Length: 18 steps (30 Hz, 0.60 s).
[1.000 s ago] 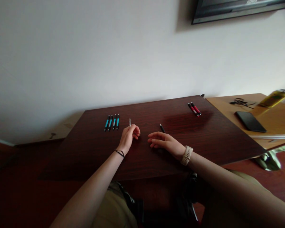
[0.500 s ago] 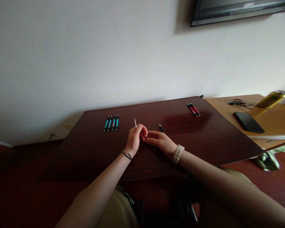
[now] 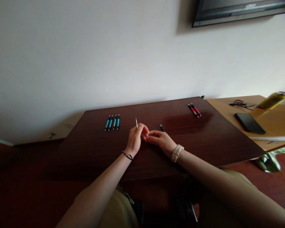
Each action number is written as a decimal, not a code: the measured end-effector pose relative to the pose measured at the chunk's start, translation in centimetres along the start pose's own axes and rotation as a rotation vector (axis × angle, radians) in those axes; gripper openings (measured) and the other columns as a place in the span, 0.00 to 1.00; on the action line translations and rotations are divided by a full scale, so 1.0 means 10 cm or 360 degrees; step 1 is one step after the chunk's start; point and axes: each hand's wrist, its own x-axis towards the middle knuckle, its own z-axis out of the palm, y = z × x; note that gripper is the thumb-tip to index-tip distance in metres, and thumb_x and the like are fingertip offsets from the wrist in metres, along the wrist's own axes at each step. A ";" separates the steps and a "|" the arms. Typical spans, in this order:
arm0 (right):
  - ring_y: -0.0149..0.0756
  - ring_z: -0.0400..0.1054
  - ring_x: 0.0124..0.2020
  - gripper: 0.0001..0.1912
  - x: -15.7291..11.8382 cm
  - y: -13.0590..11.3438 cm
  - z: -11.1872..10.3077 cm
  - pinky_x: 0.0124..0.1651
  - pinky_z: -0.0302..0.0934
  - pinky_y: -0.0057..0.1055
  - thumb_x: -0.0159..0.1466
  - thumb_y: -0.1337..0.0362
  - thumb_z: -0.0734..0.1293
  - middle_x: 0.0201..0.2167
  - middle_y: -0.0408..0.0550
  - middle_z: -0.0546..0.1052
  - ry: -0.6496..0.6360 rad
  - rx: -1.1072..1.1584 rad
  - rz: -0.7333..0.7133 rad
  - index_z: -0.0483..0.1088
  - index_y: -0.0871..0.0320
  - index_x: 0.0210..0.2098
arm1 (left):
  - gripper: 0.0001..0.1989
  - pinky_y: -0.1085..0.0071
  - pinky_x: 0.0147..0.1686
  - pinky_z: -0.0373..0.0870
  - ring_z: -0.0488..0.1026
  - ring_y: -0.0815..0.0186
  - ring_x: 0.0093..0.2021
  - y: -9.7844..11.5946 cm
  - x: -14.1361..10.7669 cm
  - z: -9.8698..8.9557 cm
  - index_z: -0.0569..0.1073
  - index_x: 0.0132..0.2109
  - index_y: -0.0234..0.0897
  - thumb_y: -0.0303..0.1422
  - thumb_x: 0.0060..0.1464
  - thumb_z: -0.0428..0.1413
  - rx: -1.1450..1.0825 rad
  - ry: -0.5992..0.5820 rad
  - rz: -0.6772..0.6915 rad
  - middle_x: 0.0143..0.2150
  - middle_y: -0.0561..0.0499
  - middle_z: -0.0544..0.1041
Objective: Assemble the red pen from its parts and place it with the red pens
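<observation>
Both hands meet at mid-surface (image 3: pixel 90 148), a dark wood top. Our left hand (image 3: pixel 136 139) is curled, fingers closed around a thin pale rod (image 3: pixel 136 122) that sticks up and away from the fist; it looks like a pen refill, too small to be sure. Our right hand (image 3: pixel 160 141) lies just beside it, fingertips touching the left hand's; fingers loosely bent, and we cannot tell whether they hold anything. A black pen part (image 3: pixel 162 128) pokes out just beyond the right hand, lying on the surface or held, unclear.

Around: four blue pens (image 3: pixel 112 122) lie side by side, far left of the hands, near the wall edge. Two red pens (image 3: pixel 194 110) lie together at the far right corner, well apart from the hands. Nothing lies between the hands and either group.

A lighter side table (image 3: pixel 228 104) adjoins on the right, carrying a phone (image 3: pixel 250 123), a black cable (image 3: pixel 239 103) and a tilted yellow can (image 3: pixel 274 99). A screen (image 3: pixel 239 9) hangs on the wall above.
</observation>
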 end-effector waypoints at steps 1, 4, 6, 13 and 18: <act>0.39 0.77 0.45 0.18 0.00 -0.01 0.00 0.56 0.67 0.38 0.55 0.54 0.80 0.41 0.48 0.84 0.0001 0.0006 0.0006 0.81 0.56 0.41 | 0.25 0.71 0.29 0.68 0.71 0.67 0.29 0.00 0.00 0.00 0.73 0.32 0.36 0.52 0.68 0.50 0.0005 0.0002 0.0005 0.31 0.48 0.74; 0.37 0.76 0.42 0.18 -0.01 -0.01 0.01 0.53 0.67 0.36 0.55 0.55 0.81 0.41 0.48 0.83 0.0011 0.0037 0.0026 0.80 0.56 0.41 | 0.25 0.71 0.29 0.68 0.71 0.66 0.30 0.01 -0.01 0.00 0.74 0.33 0.36 0.51 0.68 0.49 0.0024 -0.0008 0.0030 0.31 0.48 0.75; 0.35 0.75 0.40 0.19 -0.01 -0.01 0.01 0.51 0.67 0.34 0.55 0.55 0.81 0.40 0.47 0.82 0.0017 0.0038 0.0028 0.79 0.57 0.41 | 0.26 0.71 0.30 0.68 0.71 0.66 0.30 0.02 -0.01 0.01 0.74 0.33 0.36 0.51 0.69 0.48 0.0032 -0.0020 0.0042 0.31 0.48 0.75; 0.33 0.73 0.38 0.19 0.00 0.02 -0.01 0.47 0.66 0.32 0.54 0.56 0.81 0.38 0.46 0.81 0.0022 0.0113 0.0000 0.77 0.57 0.40 | 0.27 0.70 0.32 0.69 0.72 0.65 0.32 0.03 -0.02 0.02 0.75 0.34 0.36 0.52 0.69 0.48 0.0026 -0.0069 0.0043 0.33 0.47 0.76; 0.35 0.76 0.41 0.20 0.00 0.02 -0.01 0.50 0.69 0.33 0.53 0.55 0.82 0.40 0.48 0.82 0.0053 0.0173 0.0044 0.76 0.57 0.38 | 0.27 0.69 0.34 0.70 0.73 0.64 0.33 0.06 -0.03 0.01 0.76 0.35 0.36 0.53 0.70 0.47 0.0094 -0.0110 0.0099 0.34 0.46 0.77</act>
